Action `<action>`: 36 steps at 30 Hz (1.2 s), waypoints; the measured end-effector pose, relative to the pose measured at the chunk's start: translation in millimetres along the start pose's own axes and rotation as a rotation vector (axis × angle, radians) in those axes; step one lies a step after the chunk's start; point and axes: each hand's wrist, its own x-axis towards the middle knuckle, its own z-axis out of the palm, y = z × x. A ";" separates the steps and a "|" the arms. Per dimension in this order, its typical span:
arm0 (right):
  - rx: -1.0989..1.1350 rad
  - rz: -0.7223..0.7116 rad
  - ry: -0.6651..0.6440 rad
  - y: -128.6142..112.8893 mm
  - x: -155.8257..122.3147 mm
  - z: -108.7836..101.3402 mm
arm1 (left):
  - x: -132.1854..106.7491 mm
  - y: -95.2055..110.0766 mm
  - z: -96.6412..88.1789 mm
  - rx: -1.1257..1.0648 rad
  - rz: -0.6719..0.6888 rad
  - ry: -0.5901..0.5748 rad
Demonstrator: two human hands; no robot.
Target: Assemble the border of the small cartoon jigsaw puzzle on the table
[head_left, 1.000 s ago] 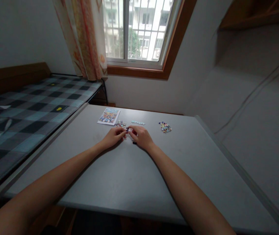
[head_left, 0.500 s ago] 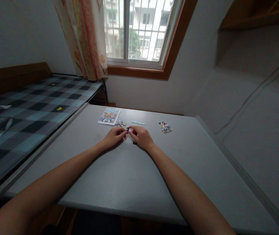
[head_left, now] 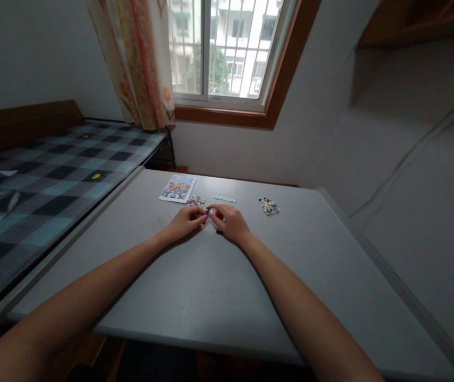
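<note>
My left hand [head_left: 187, 220] and my right hand [head_left: 229, 220] meet near the middle of the table, fingertips pinched on small dark-blue and white puzzle pieces [head_left: 208, 211]. Fingers partly cover these pieces, so how they fit together is hard to see. Just beyond my left hand lies a pile of loose puzzle pieces [head_left: 197, 201]. A joined strip of light-blue puzzle pieces [head_left: 225, 199] lies beyond my right hand. Beneath the right palm a small black piece [head_left: 219, 232] shows on the table. The picture sheet [head_left: 177, 189] lies flat at the back left.
On the grey-white table [head_left: 195, 286], a second pile of puzzle pieces [head_left: 270, 206] sits to the right. A bed with a checked cover [head_left: 63, 164] borders the table's left side. A wall stands behind, with a barred window [head_left: 227, 50] and a curtain [head_left: 143, 63].
Almost nothing differs. Both hands stay in the same place with the puzzle pieces between their fingertips; the fingers have shifted only very slightly.
</note>
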 end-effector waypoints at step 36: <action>0.002 -0.006 0.006 0.7 -0.3 -0.1 | -0.7 1.8 0.7 0.002 0.022 -0.004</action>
